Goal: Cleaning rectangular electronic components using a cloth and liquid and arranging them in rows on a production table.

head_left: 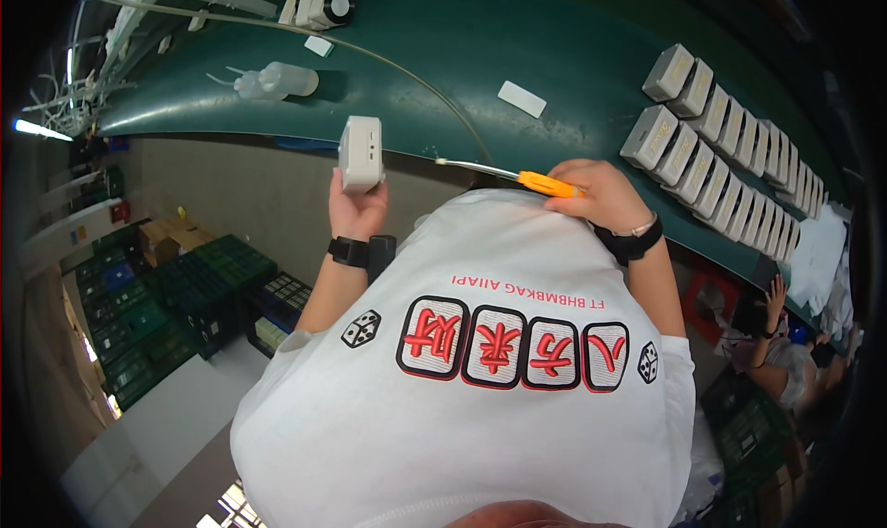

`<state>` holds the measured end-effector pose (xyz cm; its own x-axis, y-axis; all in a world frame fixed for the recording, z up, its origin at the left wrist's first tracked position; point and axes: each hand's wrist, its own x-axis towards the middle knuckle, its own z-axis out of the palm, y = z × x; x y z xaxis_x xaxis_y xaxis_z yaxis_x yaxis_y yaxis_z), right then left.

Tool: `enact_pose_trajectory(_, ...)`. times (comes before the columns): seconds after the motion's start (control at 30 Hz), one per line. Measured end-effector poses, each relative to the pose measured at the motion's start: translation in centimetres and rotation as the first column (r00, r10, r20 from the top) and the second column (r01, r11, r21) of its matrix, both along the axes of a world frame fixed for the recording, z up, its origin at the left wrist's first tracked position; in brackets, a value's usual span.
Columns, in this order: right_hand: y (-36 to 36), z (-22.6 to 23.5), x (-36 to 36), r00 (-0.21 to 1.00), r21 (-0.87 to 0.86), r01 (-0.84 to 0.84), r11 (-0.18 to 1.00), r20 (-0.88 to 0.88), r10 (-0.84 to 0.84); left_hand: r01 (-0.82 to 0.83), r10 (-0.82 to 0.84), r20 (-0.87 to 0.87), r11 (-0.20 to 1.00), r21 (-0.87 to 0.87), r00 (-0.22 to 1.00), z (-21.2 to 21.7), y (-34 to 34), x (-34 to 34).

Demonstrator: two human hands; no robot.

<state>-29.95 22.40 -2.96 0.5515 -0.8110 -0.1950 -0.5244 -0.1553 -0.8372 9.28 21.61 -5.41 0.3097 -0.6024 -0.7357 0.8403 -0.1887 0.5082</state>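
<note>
The left grip (356, 205) is closed around the lower end of a small off-white device (362, 149), which stands upright above the palm, its narrow face with small openings turned up toward the wearer. The device is just off the near edge of the green worktop (443, 57). It looks light enough for one hand, with a stiff, plastic-like shell that should not give under the fingers. The smooth faces and rounded corners may slip, so the surest hold seems to be across the two broad sides, near the bottom, clear of the openings, which are probably its delicate part.

The right grip (591, 191) is wrapped about the orange handle of a slim tool (545, 184), whose thin metal shaft points left toward the device, tip well apart from it. The handle looks rigid and easy to hold; the shaft seems better left untouched. A thin hose (388, 59) arches over the worktop beyond both grips; whether it joins the tool, I cannot tell.
</note>
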Motion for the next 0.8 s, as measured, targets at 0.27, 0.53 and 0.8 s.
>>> enact_pose_trajectory(0.27, 11.6, -5.3, -6.5, 0.814, -0.14, 0.578, 0.804, 0.033, -0.58, 0.33, -0.283, -0.697, 0.941, -0.071, 0.658, 3.2, -1.7, -4.0)
enact_pose_trajectory(0.53, 18.9, -16.2, -9.1, 0.302, -0.25, 0.911, 0.327, -0.133, -0.944, 0.516, -0.482, -0.82, 0.809, -0.282, 0.308, 3.2, -3.0, -9.3)
enact_pose_trajectory(0.8, 19.6, -24.0, -10.8, -0.231, 0.348, 0.924, -0.161, 0.171, -0.958, 0.445, -0.465, -0.872, 0.755, -0.482, -0.155, 2.1, -4.2, -14.8)
